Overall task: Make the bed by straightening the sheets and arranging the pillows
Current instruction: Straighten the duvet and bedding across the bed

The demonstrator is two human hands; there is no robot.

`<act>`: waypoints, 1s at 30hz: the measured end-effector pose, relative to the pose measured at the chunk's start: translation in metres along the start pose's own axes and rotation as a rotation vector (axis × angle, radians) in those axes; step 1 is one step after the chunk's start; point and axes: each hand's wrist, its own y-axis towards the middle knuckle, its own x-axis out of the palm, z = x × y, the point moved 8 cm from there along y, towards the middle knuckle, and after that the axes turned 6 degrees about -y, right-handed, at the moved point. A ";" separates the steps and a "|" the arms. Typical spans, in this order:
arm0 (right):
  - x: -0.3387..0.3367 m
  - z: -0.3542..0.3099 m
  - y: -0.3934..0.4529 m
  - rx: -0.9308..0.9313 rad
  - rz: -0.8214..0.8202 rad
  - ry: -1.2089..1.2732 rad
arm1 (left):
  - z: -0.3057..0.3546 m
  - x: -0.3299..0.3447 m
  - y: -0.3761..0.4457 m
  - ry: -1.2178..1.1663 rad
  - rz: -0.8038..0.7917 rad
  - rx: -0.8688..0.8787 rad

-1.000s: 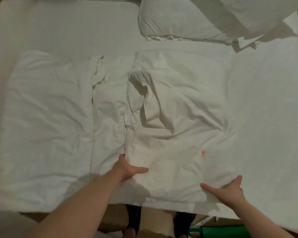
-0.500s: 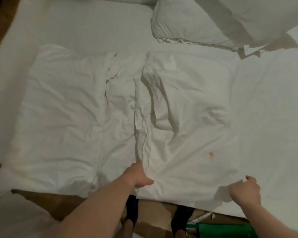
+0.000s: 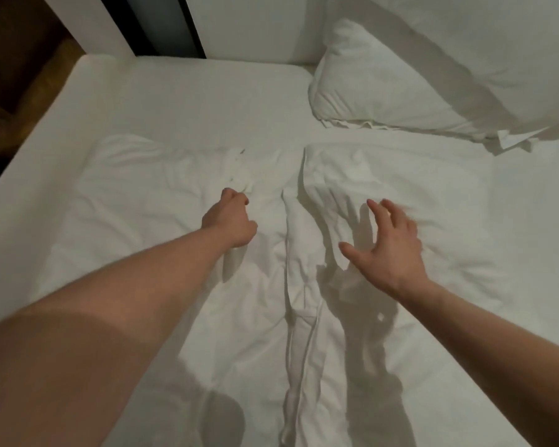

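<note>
A white, crumpled duvet (image 3: 149, 227) lies across the white bed sheet (image 3: 188, 101), folded into two halves with a long ridge (image 3: 299, 317) running down the middle. My left hand (image 3: 231, 221) reaches onto the left half, its fingers curled at a bunched knot of duvet fabric (image 3: 239, 183). My right hand (image 3: 388, 243) hovers with spread, straight fingers over the right half (image 3: 410, 195) and casts a shadow on it. A white pillow (image 3: 378, 91) lies at the far right of the bed, and a second white pillow (image 3: 484, 43) leans over it.
A white wall or headboard (image 3: 259, 24) with a dark vertical gap (image 3: 162, 24) stands behind the bed. Dark wooden floor (image 3: 17, 75) runs along the bed's left edge (image 3: 29, 140).
Both hands left the duvet's near edge and moved far up the bed. My view moved forward and closer. The right hand opened; the left now curls at the bunched fabric.
</note>
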 end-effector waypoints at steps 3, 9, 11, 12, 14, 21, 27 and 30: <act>0.045 -0.007 0.018 0.087 -0.121 -0.118 | 0.001 0.014 0.034 0.006 0.030 0.059; 0.131 0.000 0.030 0.273 -0.208 -0.184 | -0.013 0.060 0.092 -0.031 0.020 0.095; 0.142 -0.002 0.040 0.267 -0.176 -0.195 | -0.014 0.073 0.101 -0.041 0.001 0.107; 0.146 -0.002 0.047 0.247 -0.164 -0.167 | -0.012 0.077 0.104 -0.041 0.015 0.123; 0.144 -0.001 0.055 0.186 -0.118 -0.061 | -0.004 0.071 0.107 -0.064 0.099 0.164; 0.061 0.031 0.047 0.321 0.476 0.370 | -0.007 -0.007 0.117 -0.295 0.457 0.097; 0.106 0.007 0.061 0.231 0.168 0.017 | 0.019 0.107 0.111 -0.177 -0.246 0.197; 0.154 0.003 0.063 0.205 -0.109 -0.206 | 0.020 0.133 0.101 0.141 -0.368 0.245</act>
